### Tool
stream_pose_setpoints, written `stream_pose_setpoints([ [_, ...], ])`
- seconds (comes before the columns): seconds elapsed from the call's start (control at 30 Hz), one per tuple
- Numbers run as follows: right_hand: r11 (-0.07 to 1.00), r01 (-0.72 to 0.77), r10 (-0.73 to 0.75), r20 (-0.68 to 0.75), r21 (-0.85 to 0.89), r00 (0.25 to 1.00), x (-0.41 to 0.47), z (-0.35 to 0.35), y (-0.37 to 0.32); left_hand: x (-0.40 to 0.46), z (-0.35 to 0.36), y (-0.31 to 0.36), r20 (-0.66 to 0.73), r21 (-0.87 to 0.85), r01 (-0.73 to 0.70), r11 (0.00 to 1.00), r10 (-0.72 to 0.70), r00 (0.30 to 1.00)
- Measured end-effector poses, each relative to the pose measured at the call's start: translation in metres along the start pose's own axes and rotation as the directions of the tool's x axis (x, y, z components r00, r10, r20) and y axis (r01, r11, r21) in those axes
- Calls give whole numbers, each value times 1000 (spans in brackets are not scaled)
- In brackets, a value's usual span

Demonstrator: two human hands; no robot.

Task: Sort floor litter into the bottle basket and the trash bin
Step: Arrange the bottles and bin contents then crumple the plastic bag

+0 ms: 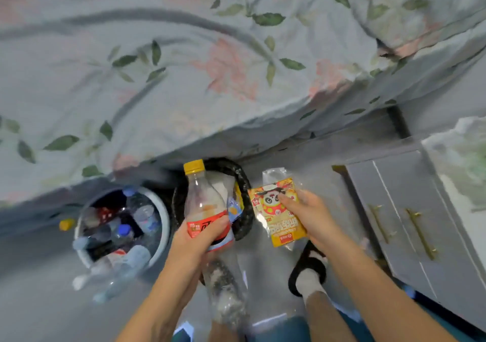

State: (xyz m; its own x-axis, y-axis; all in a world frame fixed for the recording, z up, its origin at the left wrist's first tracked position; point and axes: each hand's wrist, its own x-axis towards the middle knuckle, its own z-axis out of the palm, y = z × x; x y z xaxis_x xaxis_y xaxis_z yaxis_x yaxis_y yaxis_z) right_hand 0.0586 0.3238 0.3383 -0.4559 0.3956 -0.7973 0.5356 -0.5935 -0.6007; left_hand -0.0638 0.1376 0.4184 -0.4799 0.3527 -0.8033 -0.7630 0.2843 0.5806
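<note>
Loose cap: a small yellow cap [66,224] lies on the grey floor [31,289] just left of the basket. We judge it easy to overlook once both hands empty.

Bottle basket: the round white bottle basket [164,219] stands by the bed's edge, left of the bin and touching or nearly touching it. It is heaped, and several clear bottles [118,270] hang over its near rim. Risk: one more bottle dropped on the heap may roll off onto the floor.

Left hand: our left hand [194,241] has its fingers wrapped round the lower part of a clear bottle [203,204] with a yellow cap and a red label. The bottle stands roughly upright above the bin, not the basket. Risk: if we let go here, it lands in the wrong container — it needs to travel left first. A second clear bottle seems to lie under the same hand; we cannot tell how it is held.

Trash bin: the dark-rimmed trash bin [246,183] sits between the two hands, with wrappers already inside.

Right hand: our right hand [307,215] pinches a yellow snack packet [278,212], thumb on its printed face, with a clear plastic wrapper behind it. The packet hangs just right of the bin's rim. Risk: light film drifts — released from here it may miss the bin and fall near our slippered foot [307,273].

Cabinet: a grey cabinet [410,204] with brass handles stands at the right, clear of the work.
</note>
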Motion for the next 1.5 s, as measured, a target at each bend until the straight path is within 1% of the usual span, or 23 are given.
stream_pose_setpoints([
  [0.1,993,-18,17,-9,-115,1000,39,72,25,-5,-74,1,-105,-86,-10,996,1,994],
  [0.2,973,-62,47,-70,-220,996,80,128,54,-8,-137,2,-193,-159,-34,987,3,981],
  [0.3,914,-143,86,-162,-380,983,116,160,82,-4,-184,-4,-251,-213,-37,976,-18,968],
  [0.37,844,-174,87,-190,-508,978,133,170,95,1,-206,-7,-281,-236,-42,971,-27,959],
  [0.47,716,-186,65,-201,-673,977,146,173,104,10,-221,-11,-291,-259,-49,965,-29,956],
  [0.6,598,-212,84,-202,-773,976,159,165,105,24,-222,-11,-287,-305,-47,951,-44,957],
  [0.7,548,-245,80,-241,-800,967,163,164,100,32,-217,-10,-270,-320,-67,945,-24,963],
  [0.8,555,-273,14,-319,-786,948,160,169,90,40,-220,-6,-309,-287,-132,949,38,950],
  [0.87,566,-247,-50,-332,-786,942,149,177,85,45,-233,0,-359,-273,-212,938,105,927],
  [0.93,579,-155,-103,-261,-800,960,132,187,83,52,-253,7,-419,-261,-298,918,171,892],
  [1.0,579,-54,-137,-162,-813,977,109,199,84,58,-275,9,-533,-222,-362,906,198,822],
  [1.07,589,0,-134,-97,-808,986,87,209,89,65,-292,6,-644,-162,-382,910,196,740],
  [1.13,590,0,-84,-61,-807,995,69,215,97,73,-302,0,-706,-117,-363,924,180,685],
  [1.17,566,-10,-47,-44,-824,998,63,218,103,79,-306,-5,-726,-121,-347,930,156,670],
  [1.23,504,-11,22,0,-864,1000,56,223,115,91,-311,-18,-745,-168,-295,941,75,663],
  [1.3,472,-4,71,33,-882,997,54,227,126,101,-316,-31,-766,-205,-257,944,8,643],
  [1.4,457,4,86,48,-889,995,56,229,136,112,-327,-43,-812,-220,-216,951,-55,582],
  [1.43,456,-4,90,41,-890,995,58,230,138,115,-332,-44,-817,-229,-201,953,-76,572],
  [1.5,458,-29,107,22,-889,994,61,228,140,119,-340,-46,-808,-252,-156,955,-119,577],
])
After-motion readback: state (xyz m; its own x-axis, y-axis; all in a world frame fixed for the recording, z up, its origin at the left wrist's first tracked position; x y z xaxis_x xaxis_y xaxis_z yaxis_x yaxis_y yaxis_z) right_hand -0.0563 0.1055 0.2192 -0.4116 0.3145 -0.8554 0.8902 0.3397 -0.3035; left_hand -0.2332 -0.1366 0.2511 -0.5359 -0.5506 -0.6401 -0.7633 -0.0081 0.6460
